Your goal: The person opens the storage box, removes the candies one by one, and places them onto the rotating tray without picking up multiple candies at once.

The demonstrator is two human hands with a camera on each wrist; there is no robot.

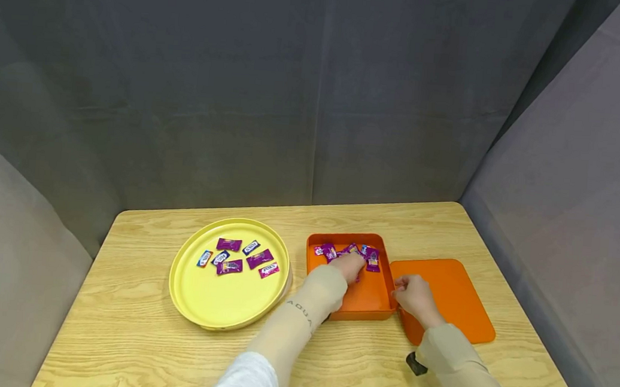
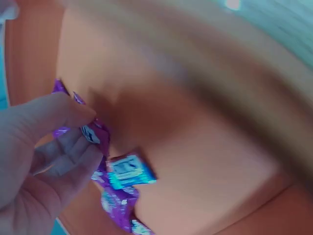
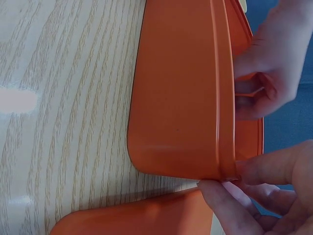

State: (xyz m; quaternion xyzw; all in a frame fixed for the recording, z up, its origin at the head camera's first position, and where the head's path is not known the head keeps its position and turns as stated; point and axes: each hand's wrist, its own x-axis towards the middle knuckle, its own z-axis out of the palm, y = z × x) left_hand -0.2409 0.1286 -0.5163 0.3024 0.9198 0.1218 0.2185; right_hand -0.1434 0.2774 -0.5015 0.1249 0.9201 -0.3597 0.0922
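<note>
Head view shows me a light wood-grain table (image 1: 133, 325) enclosed on three sides by grey fabric walls (image 1: 317, 86).

Orange box (image 1: 367, 296) sits right of table centre. Its orange lid (image 1: 454, 293) lies flat on the table, touching the box at 3 o'clock.

My left hand (image 1: 347, 267) reaches into the box toward 12 o'clock. In the left wrist view, thumb and fingers (image 2: 63, 159) pinch a purple candy wrapper (image 2: 93, 132); more wrapped candies (image 2: 128, 170) lie just beside it on the box floor.

My right hand (image 1: 415, 297) grips the box's right rim; in the right wrist view, fingertips (image 3: 220, 193) curl round the corner.

Yellow round tray (image 1: 210, 306) stands at 9 o'clock of the box, well apart, holding scattered candies (image 1: 241, 257).
</note>
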